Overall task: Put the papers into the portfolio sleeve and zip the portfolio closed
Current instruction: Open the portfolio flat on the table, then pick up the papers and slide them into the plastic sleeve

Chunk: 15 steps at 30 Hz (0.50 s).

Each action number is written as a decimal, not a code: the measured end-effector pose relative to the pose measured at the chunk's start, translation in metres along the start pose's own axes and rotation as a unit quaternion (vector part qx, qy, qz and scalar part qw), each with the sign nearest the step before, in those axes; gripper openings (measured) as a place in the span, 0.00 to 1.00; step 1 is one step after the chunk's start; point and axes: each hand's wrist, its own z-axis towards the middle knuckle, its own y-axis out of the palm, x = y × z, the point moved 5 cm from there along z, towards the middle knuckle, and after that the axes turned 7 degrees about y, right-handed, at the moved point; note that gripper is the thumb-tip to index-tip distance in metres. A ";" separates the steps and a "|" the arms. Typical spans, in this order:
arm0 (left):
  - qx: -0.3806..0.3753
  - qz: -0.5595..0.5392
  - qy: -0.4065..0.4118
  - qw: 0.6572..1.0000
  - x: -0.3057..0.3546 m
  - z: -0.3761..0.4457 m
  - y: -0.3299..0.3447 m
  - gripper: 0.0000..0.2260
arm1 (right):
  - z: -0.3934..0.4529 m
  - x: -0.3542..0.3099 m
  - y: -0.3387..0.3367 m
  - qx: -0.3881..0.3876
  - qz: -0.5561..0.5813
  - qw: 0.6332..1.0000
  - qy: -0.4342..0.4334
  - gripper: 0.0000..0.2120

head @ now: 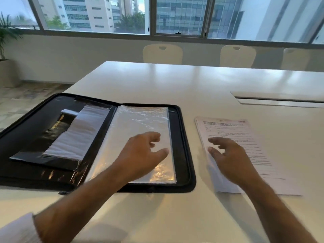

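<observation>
Zip portfolio (184,146) lies open on tabletop (175,81), clear plastic sleeve (140,123) on top. Papers (245,137) just right of it. Left hand (142,153) over sleeve, right hand (228,155) over papers, both spread, gripping nothing. Papers probably light and floppy; pinch long edge. Sleeve likely slippery.

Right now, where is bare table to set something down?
Free: the far table behind the portfolio, and the near edge before both hands. Crowded: the strip between portfolio and papers, where the right hand hovers.

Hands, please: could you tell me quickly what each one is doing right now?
Left hand: open, over the clear sleeve, holding nothing.
Right hand: open, over the papers, holding nothing.
</observation>
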 end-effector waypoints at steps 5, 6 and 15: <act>-0.072 -0.117 -0.066 0.988 0.023 0.030 0.038 0.07 | 0.024 0.051 -0.034 0.053 -0.020 0.993 0.100 0.13; -0.073 -0.135 -0.076 0.985 0.027 0.036 0.044 0.05 | 0.026 0.059 -0.041 0.064 -0.023 0.991 0.114 0.13; -0.159 -0.222 -0.192 0.943 0.045 0.074 0.103 0.20 | 0.040 0.111 -0.065 0.066 -0.185 0.949 0.248 0.22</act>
